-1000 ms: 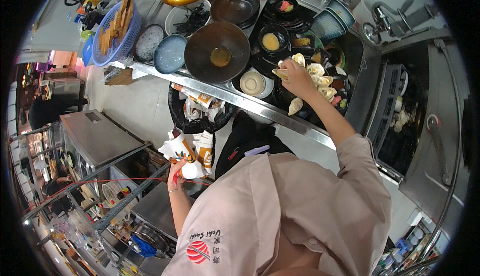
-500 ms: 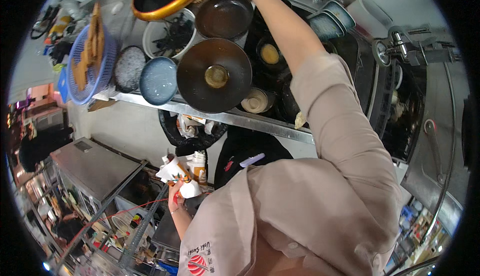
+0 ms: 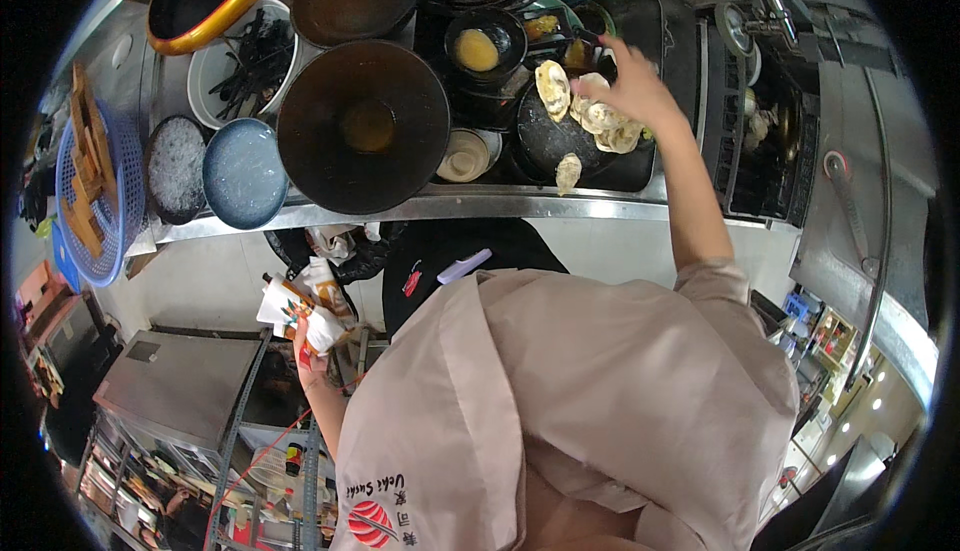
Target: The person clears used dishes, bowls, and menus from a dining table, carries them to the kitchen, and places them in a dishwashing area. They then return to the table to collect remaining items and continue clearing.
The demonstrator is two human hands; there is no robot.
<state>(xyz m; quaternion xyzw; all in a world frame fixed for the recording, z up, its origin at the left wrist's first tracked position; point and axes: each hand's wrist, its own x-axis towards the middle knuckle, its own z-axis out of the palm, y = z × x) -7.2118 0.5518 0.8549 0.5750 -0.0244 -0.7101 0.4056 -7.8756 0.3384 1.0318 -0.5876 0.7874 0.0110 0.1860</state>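
My right hand [image 3: 640, 89] reaches over the sink area with its thumb and fingers apart. Beneath and beside it, pale oyster shells [image 3: 606, 119] lie heaped on a round black plate [image 3: 548, 141]; one more shell rests at the plate's near edge. Low on the left, my left hand [image 3: 306, 351] is closed round crumpled white paper packaging [image 3: 300, 313] with orange print. A small black bowl [image 3: 500, 43] with yellowish liquid stands left of the shells.
Along the counter are a large dark bowl [image 3: 300, 141], a blue bowl [image 3: 244, 177], a white bowl [image 3: 200, 91] of dark scraps and a blue basket [image 3: 125, 191] of wooden pieces. Under the edge is a black-lined bin [image 3: 372, 257]. A faucet [image 3: 775, 13] stands right.
My right hand has come back from the far side to the shells; the pale thing it held there no longer shows in it. My left hand still holds the packaging. The view has shifted right.
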